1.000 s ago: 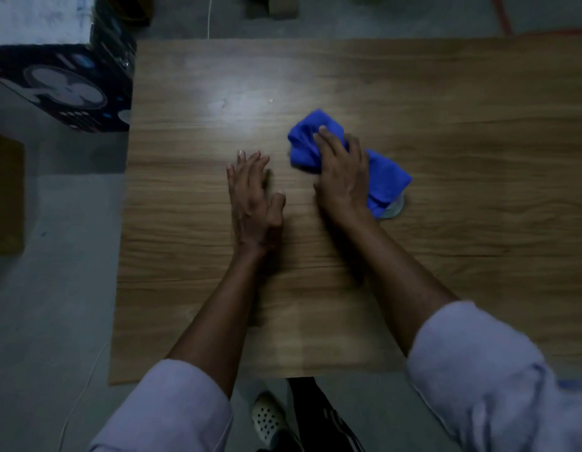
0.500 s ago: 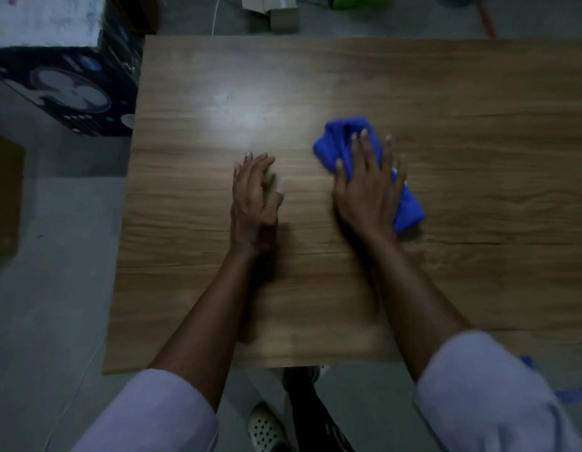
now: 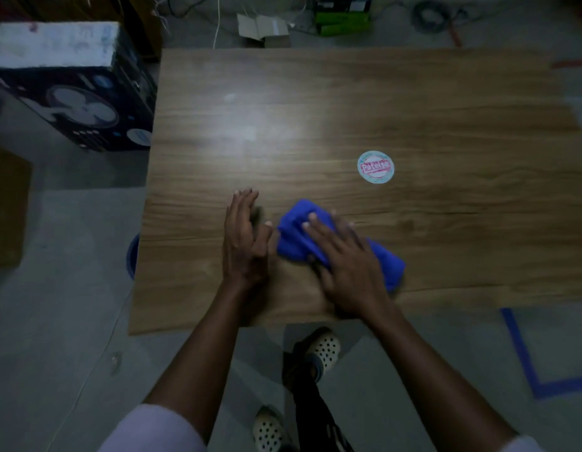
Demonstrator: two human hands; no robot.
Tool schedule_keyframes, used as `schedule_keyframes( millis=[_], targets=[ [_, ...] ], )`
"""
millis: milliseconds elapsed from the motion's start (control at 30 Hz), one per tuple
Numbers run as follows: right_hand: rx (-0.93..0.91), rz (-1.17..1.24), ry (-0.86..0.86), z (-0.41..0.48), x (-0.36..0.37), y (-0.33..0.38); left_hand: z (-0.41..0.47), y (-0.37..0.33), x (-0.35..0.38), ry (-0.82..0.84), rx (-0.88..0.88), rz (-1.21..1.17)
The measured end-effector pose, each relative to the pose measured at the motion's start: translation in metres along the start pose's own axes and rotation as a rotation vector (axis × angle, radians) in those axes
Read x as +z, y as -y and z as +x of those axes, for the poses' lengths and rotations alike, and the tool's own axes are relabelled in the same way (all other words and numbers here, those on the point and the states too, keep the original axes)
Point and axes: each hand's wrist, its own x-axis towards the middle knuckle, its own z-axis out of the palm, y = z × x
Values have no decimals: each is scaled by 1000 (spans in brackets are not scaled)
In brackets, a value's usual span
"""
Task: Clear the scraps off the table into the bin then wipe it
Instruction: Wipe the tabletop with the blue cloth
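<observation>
Two hands work on a wooden table (image 3: 413, 93) in the head view, the only view here, which looks steeply down in dim light.

The right hand (image 3: 345, 265) lies flat on top of a bunched blue cloth (image 3: 294, 244). Its fingers (image 3: 315, 230) are straight and slightly spread, pressing the cloth against the wood. The cloth sits near the table's front edge, a little left of the middle. One end pokes out past the fingertips and the other end shows beyond the far side of the hand.

The left hand (image 3: 242, 243) rests on the table just beside the cloth. Its fingers (image 3: 242, 207) are straight and held close together, pointing away from the person. The thumb reaches toward the cloth, and blur hides whether it touches. It holds nothing.

A round sticker (image 3: 375, 167) with red lettering lies flat on the wood, to the right and farther back, well apart from the cloth and both hands. A pale glare patch shines on the surface left of it.

At the table's left edge, the rim of a blue container (image 3: 132, 256) peeks out from beneath the tabletop. A dark box printed with a fan (image 3: 81, 106) stands on the floor by the far left corner. Beyond the far edge sit a small open cardboard box (image 3: 263, 29) and a green box (image 3: 343, 22). Blue tape (image 3: 524, 360) marks the floor at the right, and two perforated pale shoes (image 3: 325, 347) show below the table's front edge.
</observation>
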Motion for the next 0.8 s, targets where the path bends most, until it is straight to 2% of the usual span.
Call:
schedule_keyframes(
  millis=[100,167,233,300,367,433,500,600,667,733,800],
  targets=[
    [263,-14,-84,19,-1,-22,-21,3,-7,38,30,35],
    [447,2,-150,43,3,-6,-38,6,-12,30,55,39],
    [528,47,-164,56,11,27,-57,9,-17,3,56,24],
    [397,73,-145,50,22,69,-73,9,-24,-40,0,-18],
    [165,80,-70,25,29,103,-84,9,-32,-84,-58,-59],
    [-2,71,-11,-7,27,107,-94,10,-43,-78,-63,-49],
    [4,66,-14,-32,20,78,-100,13,-56,-30,-50,1],
    [314,30,-144,-57,6,22,-103,24,-74,0,-43,100],
    [535,26,-167,-59,2,11,-102,29,-80,-6,-33,112],
    [692,-2,-201,-47,9,32,-102,30,-79,-26,-31,55],
    [719,1,-229,-32,23,75,-103,28,-76,-57,-26,-33]
  ],
)
